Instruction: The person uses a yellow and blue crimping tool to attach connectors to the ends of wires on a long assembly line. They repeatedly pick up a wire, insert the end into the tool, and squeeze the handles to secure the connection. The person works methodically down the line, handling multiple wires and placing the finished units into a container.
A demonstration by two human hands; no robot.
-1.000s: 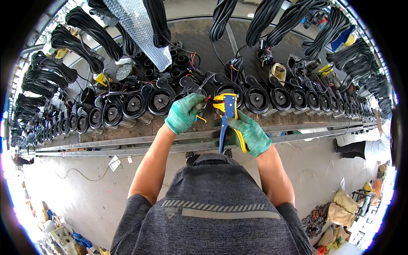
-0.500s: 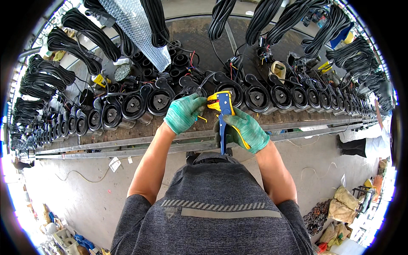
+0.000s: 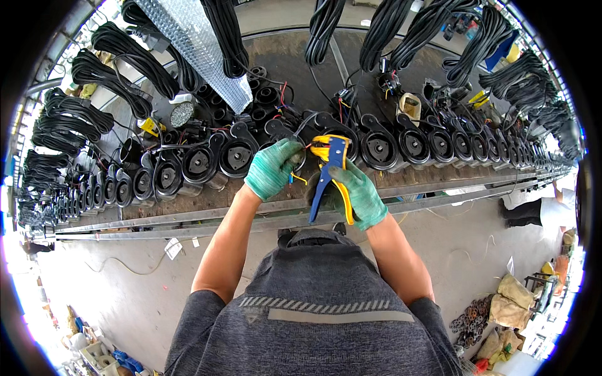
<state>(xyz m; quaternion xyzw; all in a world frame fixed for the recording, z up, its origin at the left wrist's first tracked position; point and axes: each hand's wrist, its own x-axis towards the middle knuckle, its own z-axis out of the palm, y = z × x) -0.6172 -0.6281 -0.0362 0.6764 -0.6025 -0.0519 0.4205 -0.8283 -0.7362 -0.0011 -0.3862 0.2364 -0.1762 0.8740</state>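
My left fingers, bunched closed in a green glove, pinch a thin red wire [image 3: 308, 146]; a yellow wire [image 3: 298, 180] pokes out below. My right hand [image 3: 362, 195] grips the blue-and-yellow tool [image 3: 337, 153], its head just beside the red wire; whether it bites, I cannot tell. Both are over the front edge of the dark wooden bench [image 3: 285, 56], lined with round black housings [image 3: 378, 149]. Bundled black cables [image 3: 227, 37] hang above. Behind me spreads grey floor [image 3: 144, 294], with sacks [image 3: 509, 307] to the right.
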